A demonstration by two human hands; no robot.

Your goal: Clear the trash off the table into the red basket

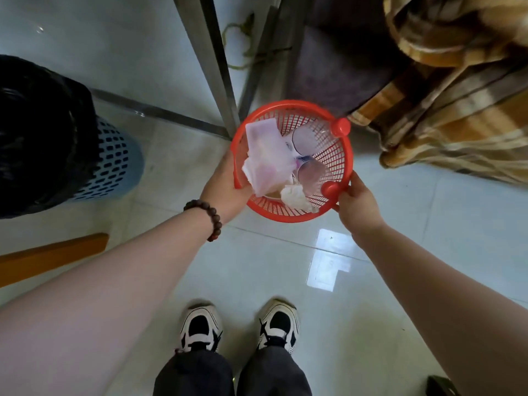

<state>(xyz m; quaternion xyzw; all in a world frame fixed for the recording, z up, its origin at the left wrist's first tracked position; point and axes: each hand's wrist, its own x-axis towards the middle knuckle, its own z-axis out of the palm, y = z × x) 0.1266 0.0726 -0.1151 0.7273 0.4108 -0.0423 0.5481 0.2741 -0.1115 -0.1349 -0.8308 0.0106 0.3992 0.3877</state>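
Observation:
I hold the red basket (340, 164) over the tiled floor with both hands. My left hand (225, 187) grips its left rim, and my right hand (357, 204) grips the right rim beside a round red knob. Inside lie a pinkish plastic bag (265, 155), crumpled white tissue (297, 197) and two clear plastic cups (310, 170). The table top is out of view.
A blue perforated bin (114, 164) lined with a black bag stands at the left. Metal table legs (217, 70) rise just behind the basket. A striped brown blanket (457, 124) hangs at the right. An orange wooden bar (48, 255) lies low left. My shoes (240, 327) stand below.

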